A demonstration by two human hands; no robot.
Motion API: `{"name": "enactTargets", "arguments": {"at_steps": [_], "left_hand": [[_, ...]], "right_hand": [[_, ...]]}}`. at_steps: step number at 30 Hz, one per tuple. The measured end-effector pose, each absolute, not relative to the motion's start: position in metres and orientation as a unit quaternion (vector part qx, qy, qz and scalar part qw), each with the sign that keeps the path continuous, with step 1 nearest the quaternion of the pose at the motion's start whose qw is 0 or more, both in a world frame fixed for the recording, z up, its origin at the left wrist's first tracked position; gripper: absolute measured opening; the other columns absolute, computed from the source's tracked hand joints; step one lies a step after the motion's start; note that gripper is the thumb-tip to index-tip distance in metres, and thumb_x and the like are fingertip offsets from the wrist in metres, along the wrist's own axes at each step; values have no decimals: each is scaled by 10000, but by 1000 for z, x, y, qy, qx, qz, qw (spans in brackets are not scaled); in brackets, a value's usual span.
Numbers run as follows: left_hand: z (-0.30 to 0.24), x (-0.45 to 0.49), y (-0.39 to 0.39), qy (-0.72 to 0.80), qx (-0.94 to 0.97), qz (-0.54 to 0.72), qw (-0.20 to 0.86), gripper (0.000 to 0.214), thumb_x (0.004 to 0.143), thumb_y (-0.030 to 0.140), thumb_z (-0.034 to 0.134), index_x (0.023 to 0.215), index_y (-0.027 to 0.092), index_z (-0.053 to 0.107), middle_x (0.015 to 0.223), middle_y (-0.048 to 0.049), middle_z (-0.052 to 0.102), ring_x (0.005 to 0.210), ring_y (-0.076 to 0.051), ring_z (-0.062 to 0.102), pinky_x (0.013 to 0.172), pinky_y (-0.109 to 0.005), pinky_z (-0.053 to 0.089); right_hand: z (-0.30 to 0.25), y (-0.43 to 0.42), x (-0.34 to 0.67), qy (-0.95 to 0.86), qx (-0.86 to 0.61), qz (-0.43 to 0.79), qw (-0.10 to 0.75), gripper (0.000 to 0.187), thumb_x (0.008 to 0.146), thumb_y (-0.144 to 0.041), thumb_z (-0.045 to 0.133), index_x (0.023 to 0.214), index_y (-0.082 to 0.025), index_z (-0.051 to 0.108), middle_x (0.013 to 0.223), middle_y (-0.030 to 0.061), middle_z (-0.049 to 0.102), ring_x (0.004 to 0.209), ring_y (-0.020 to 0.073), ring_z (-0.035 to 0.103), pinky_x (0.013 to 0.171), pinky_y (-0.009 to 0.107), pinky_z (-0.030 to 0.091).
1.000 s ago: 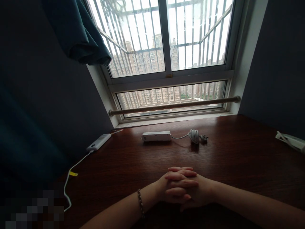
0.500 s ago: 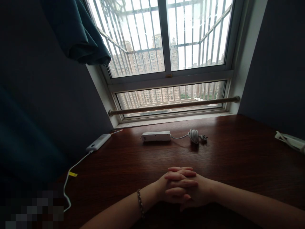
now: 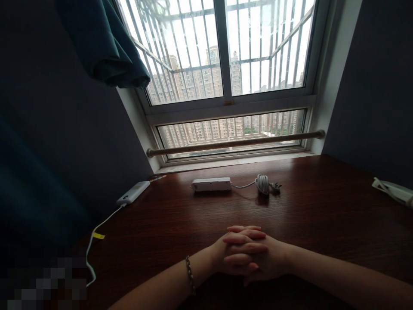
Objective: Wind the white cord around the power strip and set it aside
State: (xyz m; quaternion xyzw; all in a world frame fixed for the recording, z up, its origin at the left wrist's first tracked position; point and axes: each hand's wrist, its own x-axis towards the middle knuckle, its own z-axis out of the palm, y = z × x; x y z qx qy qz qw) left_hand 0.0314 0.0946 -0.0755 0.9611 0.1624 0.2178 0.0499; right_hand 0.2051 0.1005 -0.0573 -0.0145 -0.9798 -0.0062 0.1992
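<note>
My left hand (image 3: 222,256) and my right hand (image 3: 274,256) are clasped together above the dark wooden table (image 3: 155,228), fingers interlaced. Both are closed around each other, and no object shows between them. A chain bracelet (image 3: 190,275) circles my left wrist. Beyond the hands lies a white power strip (image 3: 211,184), nearest to them of the things on the table. Its cord leads right to a coiled bundle (image 3: 262,184) that ends in a plug (image 3: 276,187). The palms are hidden.
At the left table edge lies a white power bank (image 3: 134,193) with a white cable (image 3: 103,223) bearing a yellow tag (image 3: 99,236). A white object (image 3: 393,191) sits at the far right. A barred window (image 3: 227,101) with a rail (image 3: 238,144) and a blue curtain (image 3: 109,56) are behind.
</note>
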Motion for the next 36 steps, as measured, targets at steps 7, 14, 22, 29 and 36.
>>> {"name": "enactTargets", "arguments": {"at_steps": [7, 14, 22, 29, 36], "left_hand": [[-75, 30, 94, 193, 967, 160, 41, 521, 820, 505, 364, 1236, 223, 502, 1346, -21, 406, 1281, -165, 306, 1055, -289, 269], [-79, 30, 95, 202, 964, 161, 62, 573, 799, 548, 328, 1259, 242, 480, 1350, -4, 396, 1291, -144, 280, 1059, -294, 249], [-79, 30, 95, 203, 962, 161, 83, 562, 778, 520, 391, 1253, 235, 484, 1332, -21, 422, 1274, -184, 315, 1056, -316, 259], [-79, 32, 96, 164, 960, 216, 67, 513, 801, 482, 398, 1190, 181, 543, 1290, -59, 463, 1268, -153, 325, 1070, -277, 229], [-74, 33, 95, 181, 970, 159, 23, 529, 823, 508, 333, 1182, 186, 549, 1299, -57, 456, 1288, -150, 288, 1070, -279, 227]], "right_hand": [[-58, 100, 206, -976, -12, -9, 217, 518, 822, -442, 505, 1292, -241, 418, 1345, 43, 384, 1316, 171, 180, 1104, 399, 128], [-60, 102, 206, -977, -17, -6, 213, 525, 813, -453, 513, 1291, -258, 418, 1366, 40, 349, 1320, 178, 167, 1101, 398, 137], [-56, 101, 205, -978, -6, -6, 209, 518, 821, -434, 508, 1286, -226, 421, 1326, 50, 408, 1308, 172, 196, 1103, 399, 130], [-59, 101, 205, -974, -14, -2, 225, 520, 808, -439, 525, 1284, -257, 423, 1346, 46, 375, 1309, 181, 198, 1091, 404, 164], [-60, 102, 206, -975, -9, 4, 224, 531, 811, -442, 522, 1293, -250, 412, 1358, 52, 365, 1307, 181, 207, 1093, 409, 156]]}}
